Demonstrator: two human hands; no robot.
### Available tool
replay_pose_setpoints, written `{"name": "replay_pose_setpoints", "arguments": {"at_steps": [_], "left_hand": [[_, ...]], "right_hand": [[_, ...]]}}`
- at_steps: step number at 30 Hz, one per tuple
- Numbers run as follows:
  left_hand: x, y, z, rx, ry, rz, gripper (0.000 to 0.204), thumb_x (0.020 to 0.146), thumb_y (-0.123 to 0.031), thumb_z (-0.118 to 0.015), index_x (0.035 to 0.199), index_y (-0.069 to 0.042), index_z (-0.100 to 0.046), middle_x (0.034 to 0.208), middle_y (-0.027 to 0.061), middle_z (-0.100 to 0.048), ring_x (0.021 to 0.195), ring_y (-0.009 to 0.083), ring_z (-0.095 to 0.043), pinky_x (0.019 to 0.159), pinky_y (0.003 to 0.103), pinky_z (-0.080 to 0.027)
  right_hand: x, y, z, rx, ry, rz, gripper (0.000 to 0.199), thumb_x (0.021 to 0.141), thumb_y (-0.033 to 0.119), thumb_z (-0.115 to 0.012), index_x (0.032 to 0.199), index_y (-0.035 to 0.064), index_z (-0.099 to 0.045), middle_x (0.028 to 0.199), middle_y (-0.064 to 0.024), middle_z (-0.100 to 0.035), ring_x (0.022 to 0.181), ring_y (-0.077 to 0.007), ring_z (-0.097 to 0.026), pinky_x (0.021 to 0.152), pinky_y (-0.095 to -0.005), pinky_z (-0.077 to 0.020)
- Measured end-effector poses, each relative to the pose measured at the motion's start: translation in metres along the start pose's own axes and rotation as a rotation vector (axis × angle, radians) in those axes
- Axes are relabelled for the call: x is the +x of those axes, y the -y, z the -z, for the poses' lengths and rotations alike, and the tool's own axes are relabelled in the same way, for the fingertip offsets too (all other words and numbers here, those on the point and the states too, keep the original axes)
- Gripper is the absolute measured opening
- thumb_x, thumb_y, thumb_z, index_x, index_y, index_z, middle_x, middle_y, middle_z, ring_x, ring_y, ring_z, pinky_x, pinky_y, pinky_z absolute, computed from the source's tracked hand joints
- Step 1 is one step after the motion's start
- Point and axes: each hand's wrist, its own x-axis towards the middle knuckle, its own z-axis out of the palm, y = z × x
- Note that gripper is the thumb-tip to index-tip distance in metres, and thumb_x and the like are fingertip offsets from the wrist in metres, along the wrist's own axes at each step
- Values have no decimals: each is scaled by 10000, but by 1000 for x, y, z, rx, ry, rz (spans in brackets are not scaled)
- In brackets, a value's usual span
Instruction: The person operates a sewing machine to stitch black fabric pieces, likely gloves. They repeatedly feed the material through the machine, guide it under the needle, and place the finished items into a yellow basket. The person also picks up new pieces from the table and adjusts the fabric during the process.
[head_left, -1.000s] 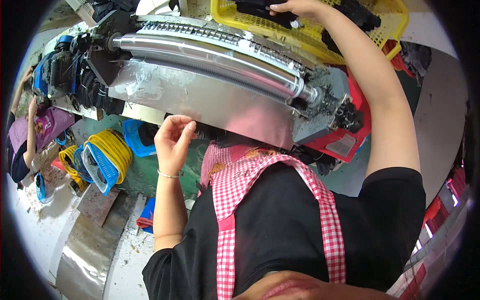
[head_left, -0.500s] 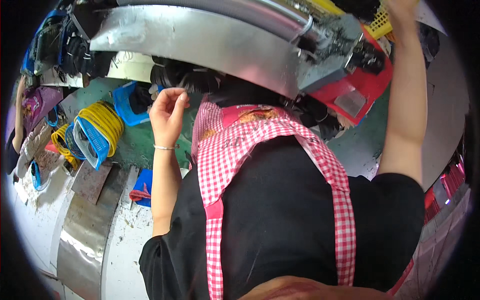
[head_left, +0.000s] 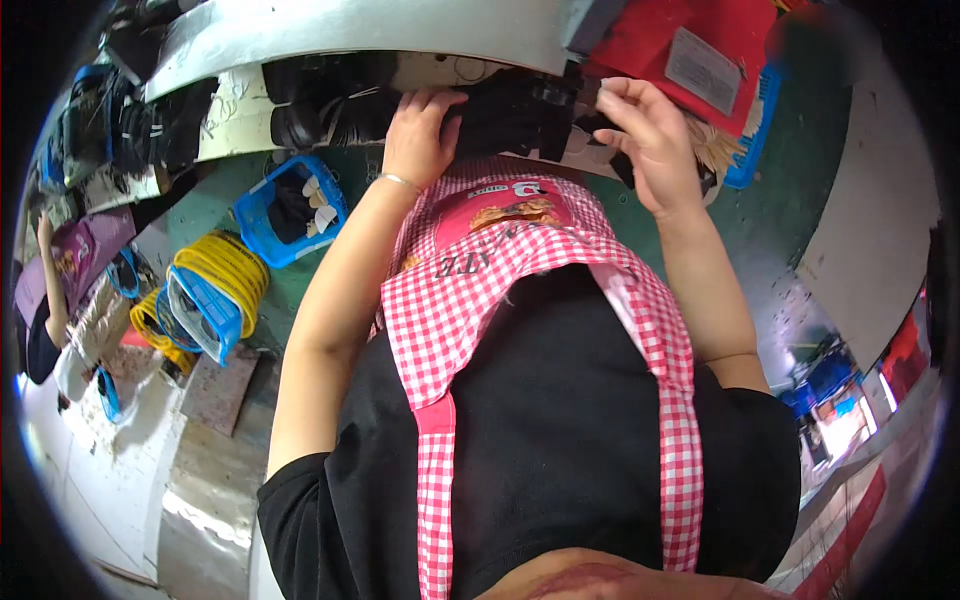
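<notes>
1. The left hand [head_left: 425, 138], a bracelet [head_left: 402, 182] at its wrist, is at the left end of a black bundle [head_left: 510, 110]. Its fingers bend down with the thumb set apart; I cannot tell whether they grip the bundle.
2. The right hand [head_left: 648, 145] is raised just beyond the bundle's right end. Its fingers curl toward the thumb, leaving a narrow gap; I cannot tell whether anything thin is pinched there.
3. The bundle lies along the near edge of the pale counter [head_left: 240, 140], between both hands and in front of the checked apron [head_left: 560, 255].
4. More dark bundles [head_left: 295, 125] lie on the counter to the left of the left hand.
5. A curved silver plate [head_left: 370, 25] extends above the counter's far side; a red panel [head_left: 640, 45] with a grey label [head_left: 703, 70] is at its right end.
6. On the green floor, below the counter's near edge, a blue basket [head_left: 305, 247] contains black material and pale pieces. Yellow baskets [head_left: 240, 262] are stacked nearby.
7. At far left is a co-worker in a purple apron [head_left: 80, 255].
</notes>
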Motion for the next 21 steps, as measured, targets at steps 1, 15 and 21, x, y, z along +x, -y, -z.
{"name": "replay_pose_setpoints", "arguments": {"at_steps": [1,15,21], "left_hand": [[8,3,-5,38,70,-4,379,838,-122,-715,1213,-124,-662,1174,135,-659,1122,382,-581,985,469,-475],[42,33,-45,197,311,-185,466,876,-264,-665,1338,-239,-600,1306,83,-632,1221,338,-579,1033,513,-451],[44,40,-46,177,306,-179,465,897,-302,-661,1349,-223,-589,1277,111,-650,1173,362,-613,1011,506,-482]], "right_hand": [[1,-4,-1,-47,-22,-21,379,951,217,-685,1255,19,-574,1189,-95,-639,1067,-173,-634,858,-323,-534],[61,-44,-30,273,155,-214,138,937,125,-697,1000,2,-694,849,-39,-606,544,-5,-427,414,-153,-265],[56,-38,-46,343,9,-247,109,766,-18,-666,685,37,-617,622,-13,-515,423,-72,-337,401,-247,-221]]}}
